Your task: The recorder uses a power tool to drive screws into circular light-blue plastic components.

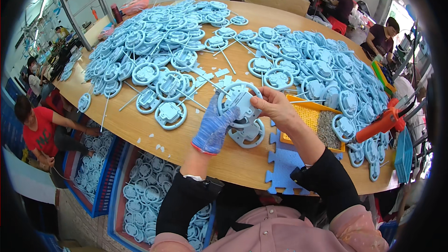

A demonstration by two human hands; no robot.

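My left hand (211, 128), in a blue work glove, grips a light blue ring-shaped plastic part (241, 105) that looks like a small toy steering wheel with a block at its centre. From the right, the bare fingers of my right hand (279, 107) close on the rim of the same part. Just below it, a second light blue wheel part (252, 134) shows, partly covered; whether it touches the held one I cannot tell. Right of my hands stands a yellow basket (302, 117) with small grey screws (328, 128) in its right portion.
Piles of wheel parts (144, 37) cover the table (196, 168). An orange hand tool (380, 123) sits at the right, a blue foam mat (287, 163) at the near edge. Blue crates (112, 182) stand below. Left, a person in red (44, 130) reaches toward a crate; others work behind.
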